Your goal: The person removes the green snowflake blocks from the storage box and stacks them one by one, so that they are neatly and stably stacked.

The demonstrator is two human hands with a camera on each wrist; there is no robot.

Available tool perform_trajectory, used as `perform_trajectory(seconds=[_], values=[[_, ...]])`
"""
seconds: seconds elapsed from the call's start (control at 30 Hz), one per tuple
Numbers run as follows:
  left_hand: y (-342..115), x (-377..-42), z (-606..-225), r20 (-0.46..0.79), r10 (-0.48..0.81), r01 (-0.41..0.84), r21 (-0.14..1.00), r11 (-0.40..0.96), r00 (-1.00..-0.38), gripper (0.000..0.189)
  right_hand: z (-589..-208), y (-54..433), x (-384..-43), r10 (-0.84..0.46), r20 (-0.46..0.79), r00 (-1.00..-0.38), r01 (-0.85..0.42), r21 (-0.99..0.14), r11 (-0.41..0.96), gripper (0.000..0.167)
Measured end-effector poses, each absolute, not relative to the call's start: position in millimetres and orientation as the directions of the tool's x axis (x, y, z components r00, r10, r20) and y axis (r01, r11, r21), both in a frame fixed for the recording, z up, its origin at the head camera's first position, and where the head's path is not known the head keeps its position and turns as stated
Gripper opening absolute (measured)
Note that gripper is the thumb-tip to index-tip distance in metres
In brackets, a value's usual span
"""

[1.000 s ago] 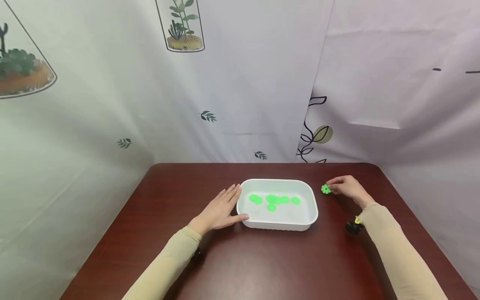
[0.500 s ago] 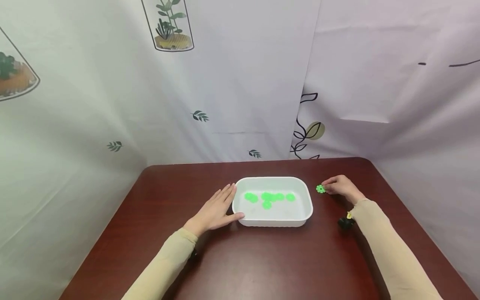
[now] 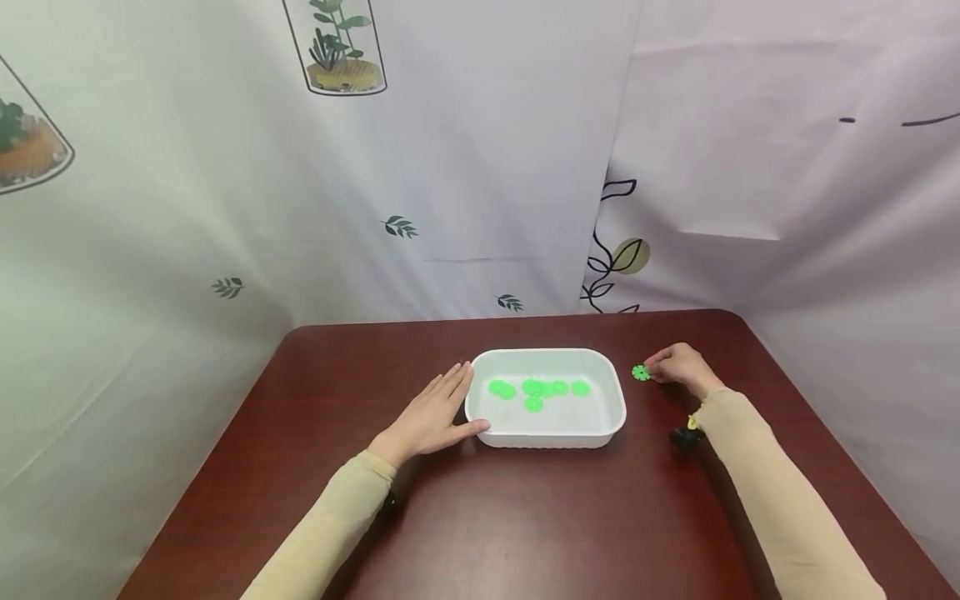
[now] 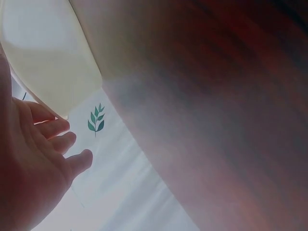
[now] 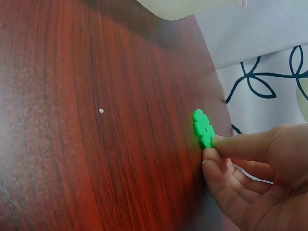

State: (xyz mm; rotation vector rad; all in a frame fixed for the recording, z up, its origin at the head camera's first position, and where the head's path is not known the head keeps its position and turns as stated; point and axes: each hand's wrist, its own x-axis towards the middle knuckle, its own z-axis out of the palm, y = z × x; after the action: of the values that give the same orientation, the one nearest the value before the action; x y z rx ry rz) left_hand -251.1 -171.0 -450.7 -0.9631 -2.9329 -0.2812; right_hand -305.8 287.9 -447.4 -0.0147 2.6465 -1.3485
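A white rectangular tub (image 3: 555, 440) stands on the table, with several green notched discs (image 3: 533, 404) lying flat on its bottom. My left hand (image 3: 429, 421) rests against the tub's left side, fingers straight and thumb on the near left rim. In the left wrist view the fingertips of that hand (image 4: 41, 139) touch the tub's wall (image 4: 53, 62). To the right of the tub, my right hand (image 3: 684, 369) pinches one green notched disc (image 3: 641, 372) between thumb and fingers. The right wrist view shows this disc (image 5: 203, 129) close to the table surface, its rim partly covered by fingertips.
The dark red-brown table (image 3: 525, 517) ends at a pale curtain (image 3: 480, 167) printed with plants. Black wrist gear (image 3: 685, 437) hangs below the right sleeve. A tiny white speck (image 5: 101, 110) lies on the table in the right wrist view.
The head view has shifted slightly, so everything sits a little further left in it. My left hand stays at the tub, and my right hand still holds the disc near the same spot.
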Motion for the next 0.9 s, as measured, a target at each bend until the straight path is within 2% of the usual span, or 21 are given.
perform_trajectory(seconds=[0.63, 0.9], values=[[-168, -249, -455, 0.102, 0.598, 0.606, 0.17, 0.777, -0.795, 0.1, -455, 295, -301, -0.085, -0.139, -0.987, 0.065, -0.812, 0.58, 0.025], [-169, -249, -452, 0.115, 0.597, 0.608, 0.165, 0.777, -0.794, 0.1, -441, 293, -300, -0.106, -0.112, -0.988, 0.026, -0.798, 0.602, 0.027]])
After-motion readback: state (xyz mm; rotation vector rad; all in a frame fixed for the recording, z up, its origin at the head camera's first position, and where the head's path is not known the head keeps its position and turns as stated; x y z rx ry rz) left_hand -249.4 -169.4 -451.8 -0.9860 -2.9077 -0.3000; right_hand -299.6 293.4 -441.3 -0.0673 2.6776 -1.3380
